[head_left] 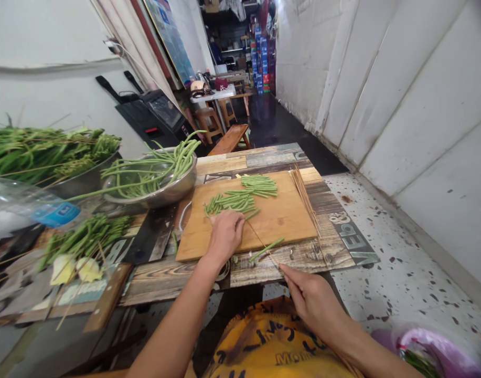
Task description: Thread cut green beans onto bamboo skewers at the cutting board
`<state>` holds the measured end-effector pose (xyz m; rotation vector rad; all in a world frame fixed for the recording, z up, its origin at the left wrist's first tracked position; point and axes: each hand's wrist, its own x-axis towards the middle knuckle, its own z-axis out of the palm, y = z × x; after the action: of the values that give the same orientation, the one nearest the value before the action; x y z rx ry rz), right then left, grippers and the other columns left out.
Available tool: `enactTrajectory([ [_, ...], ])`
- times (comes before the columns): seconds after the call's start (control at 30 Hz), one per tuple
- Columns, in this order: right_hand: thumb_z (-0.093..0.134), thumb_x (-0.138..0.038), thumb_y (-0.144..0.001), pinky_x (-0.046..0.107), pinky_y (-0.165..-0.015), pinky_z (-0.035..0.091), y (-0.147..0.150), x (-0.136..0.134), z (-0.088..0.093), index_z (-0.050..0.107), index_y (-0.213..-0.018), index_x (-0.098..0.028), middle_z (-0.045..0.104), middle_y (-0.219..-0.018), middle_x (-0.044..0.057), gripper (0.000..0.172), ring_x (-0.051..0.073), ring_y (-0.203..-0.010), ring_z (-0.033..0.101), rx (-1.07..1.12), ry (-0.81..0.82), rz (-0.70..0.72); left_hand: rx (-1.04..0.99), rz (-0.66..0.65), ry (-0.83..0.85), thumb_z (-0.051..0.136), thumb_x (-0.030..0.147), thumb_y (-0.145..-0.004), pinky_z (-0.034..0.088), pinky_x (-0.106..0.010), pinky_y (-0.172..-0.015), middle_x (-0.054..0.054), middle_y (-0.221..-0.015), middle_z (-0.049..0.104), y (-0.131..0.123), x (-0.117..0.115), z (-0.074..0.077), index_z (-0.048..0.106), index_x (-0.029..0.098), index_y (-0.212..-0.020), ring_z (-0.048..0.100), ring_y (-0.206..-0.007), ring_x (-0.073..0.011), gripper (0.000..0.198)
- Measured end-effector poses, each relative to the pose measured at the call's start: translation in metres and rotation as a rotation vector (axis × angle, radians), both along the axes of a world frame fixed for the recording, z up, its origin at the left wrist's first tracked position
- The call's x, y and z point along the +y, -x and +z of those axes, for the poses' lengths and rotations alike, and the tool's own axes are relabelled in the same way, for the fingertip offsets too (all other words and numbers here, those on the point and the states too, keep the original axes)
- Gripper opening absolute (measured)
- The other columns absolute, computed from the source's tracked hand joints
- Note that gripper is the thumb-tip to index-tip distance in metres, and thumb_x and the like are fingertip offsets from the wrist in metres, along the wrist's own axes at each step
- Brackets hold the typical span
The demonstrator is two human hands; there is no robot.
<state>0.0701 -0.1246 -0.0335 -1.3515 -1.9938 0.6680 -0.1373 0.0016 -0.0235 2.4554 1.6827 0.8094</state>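
While my right grip (317, 291) pinches a thin stick (266, 247) closed between finger and thumb, its far end runs to my left grip (227, 231), fingers curled beside cut beans (230, 201) on the board (283, 223); whether these clasp anything I cannot tell. Pushed too hard, the stick could, I judge, bend or prick my left fingertips.

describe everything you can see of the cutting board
The cutting board is a light-brown, wood-looking rectangle lying flat on the table. Cut green beans rest on it in two groups. Thin sticks lie along its right edge, and a pale curved handle shows at its left edge. The left hand hides part of it; whether they touch is unclear.
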Motion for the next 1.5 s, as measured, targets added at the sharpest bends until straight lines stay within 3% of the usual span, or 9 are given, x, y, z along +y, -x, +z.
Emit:
enactTrajectory([
  [0.37,0.038,-0.017,-0.09,0.029,-0.084,0.051,0.0,0.005,-0.005,0.061,-0.117,-0.012,0.071,-0.099,0.011,0.036,0.02,-0.09,0.067,-0.078,-0.018,-0.016,-0.003,-0.019,0.033,0.047,0.017,-0.083,0.038,-0.034,-0.078,-0.005,-0.081,0.062,0.001,0.002,0.001,0.061,0.017,-0.08,0.053,-0.083,-0.0203,0.015],
  [0.57,0.038,-0.015,-0.089,0.026,-0.076,0.051,0.013,0.025,-0.001,0.061,-0.116,-0.012,0.071,-0.097,0.011,0.035,0.02,-0.085,0.068,-0.153,-0.033,-0.019,0.016,-0.009,0.042,0.046,0.016,-0.082,0.038,-0.034,-0.077,-0.006,-0.078,0.061,0.0,0.002,0.003,0.06,0.017,-0.076,0.052,-0.081,-0.0202,0.015],
  [0.87,0.039,-0.013,-0.089,0.024,-0.067,0.048,0.018,0.034,0.01,0.063,-0.109,-0.012,0.072,-0.086,0.011,0.031,0.02,-0.077,0.068,-0.286,0.004,-0.045,-0.098,-0.205,0.113,0.05,0.022,-0.084,0.041,-0.029,-0.074,-0.003,-0.079,0.064,-0.009,-0.013,0.004,0.064,0.018,-0.079,0.055,-0.078,-0.0168,0.015],
  [0.93,0.038,-0.014,-0.09,0.024,-0.067,0.048,0.011,0.029,0.008,0.063,-0.109,-0.012,0.072,-0.085,0.01,0.032,0.02,-0.076,0.068,-0.282,0.0,-0.055,-0.151,-0.155,0.075,0.051,0.023,-0.085,0.041,-0.029,-0.077,-0.004,-0.082,0.066,-0.003,-0.011,0.005,0.066,0.019,-0.082,0.057,-0.081,-0.0168,0.016],
  [1.0,0.038,-0.015,-0.09,0.026,-0.069,0.05,0.004,0.024,0.004,0.063,-0.111,-0.011,0.072,-0.086,0.011,0.033,0.021,-0.077,0.068,-0.256,-0.025,-0.059,-0.151,-0.018,-0.006,0.053,0.022,-0.083,0.04,-0.032,-0.08,-0.005,-0.086,0.068,0.006,-0.006,0.006,0.067,0.019,-0.083,0.058,-0.085,-0.0185,0.015],
  [1.13,0.038,-0.017,-0.09,0.027,-0.076,0.051,-0.006,0.015,-0.007,0.061,-0.115,-0.011,0.072,-0.091,0.012,0.035,0.021,-0.082,0.068,-0.184,-0.08,-0.054,0.052,0.157,-0.048,0.056,0.019,-0.08,0.037,-0.038,-0.081,-0.007,-0.089,0.066,0.018,0.009,0.013,0.068,0.019,-0.088,0.056,-0.089,-0.0234,0.014],
  [1.5,0.038,-0.017,-0.09,0.029,-0.075,0.054,-0.008,0.01,-0.013,0.062,-0.115,-0.011,0.072,-0.095,0.012,0.035,0.021,-0.083,0.069,-0.166,-0.123,-0.063,0.276,0.151,0.034,0.049,0.021,-0.085,0.033,-0.039,-0.082,-0.007,-0.087,0.065,0.008,0.026,0.017,0.067,0.019,-0.078,0.053,-0.091,-0.0248,0.019],
])
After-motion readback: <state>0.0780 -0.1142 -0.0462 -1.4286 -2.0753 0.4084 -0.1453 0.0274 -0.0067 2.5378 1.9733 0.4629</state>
